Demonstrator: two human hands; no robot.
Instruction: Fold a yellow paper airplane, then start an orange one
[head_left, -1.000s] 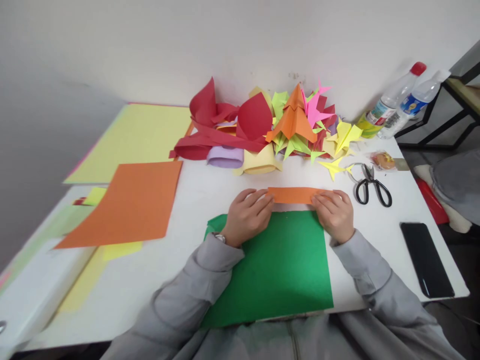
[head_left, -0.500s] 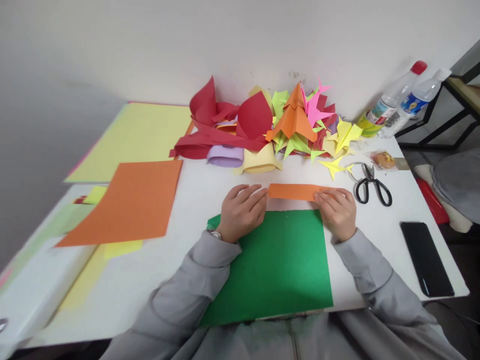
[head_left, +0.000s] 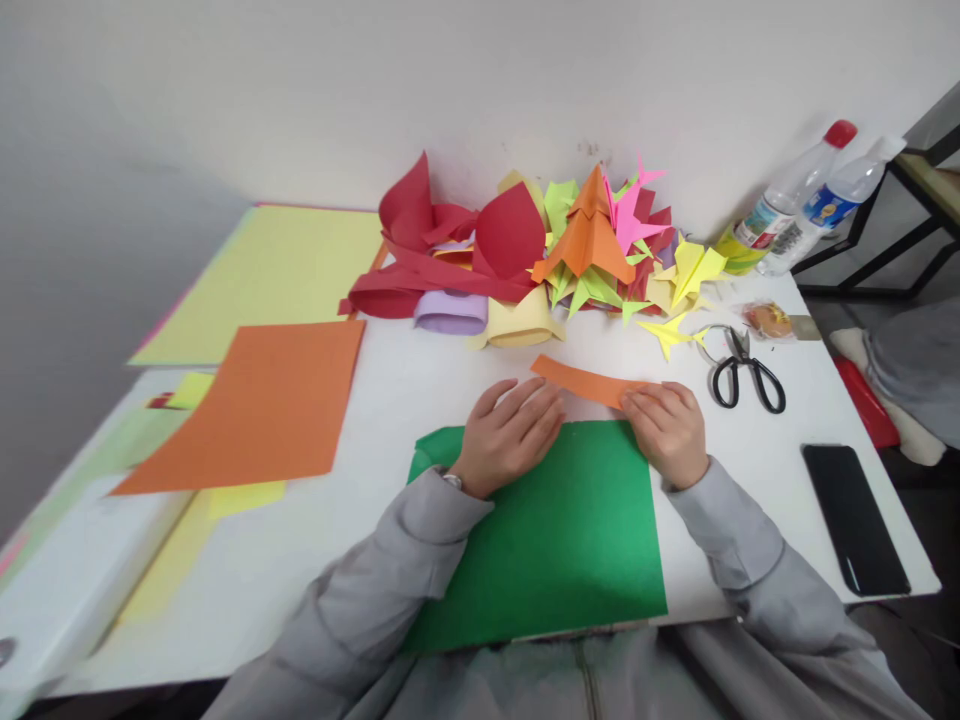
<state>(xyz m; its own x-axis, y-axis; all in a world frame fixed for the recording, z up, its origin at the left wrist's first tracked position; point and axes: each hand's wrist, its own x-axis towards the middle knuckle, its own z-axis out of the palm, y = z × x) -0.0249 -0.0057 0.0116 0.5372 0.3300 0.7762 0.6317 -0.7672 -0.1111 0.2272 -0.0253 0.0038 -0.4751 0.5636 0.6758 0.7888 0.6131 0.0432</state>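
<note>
My right hand (head_left: 666,432) pinches the right end of an orange paper strip (head_left: 583,382), which curves a little, its left end standing free. Just below that free end is my left hand (head_left: 511,432), fingers stretched out; whether the fingertips touch the strip I cannot tell. Under both hands, a green paper sheet (head_left: 555,540) lies on the white table (head_left: 315,580), with its upper left corner creased. Black-handled scissors (head_left: 744,370) rest to the right of my right hand.
Red curled paper shapes (head_left: 442,250) and folded paper planes (head_left: 592,235) pile against the wall. Orange (head_left: 277,400) and yellow sheets (head_left: 277,270) lie left. Two bottles (head_left: 814,205), a wrapped snack (head_left: 766,320) and a phone (head_left: 855,518) are right. Someone's leg (head_left: 919,360) shows beyond the table.
My left hand has let go of the strip's left end and moved right and slightly down. That end has risen, and the strip now bends. My right hand keeps its hold.
</note>
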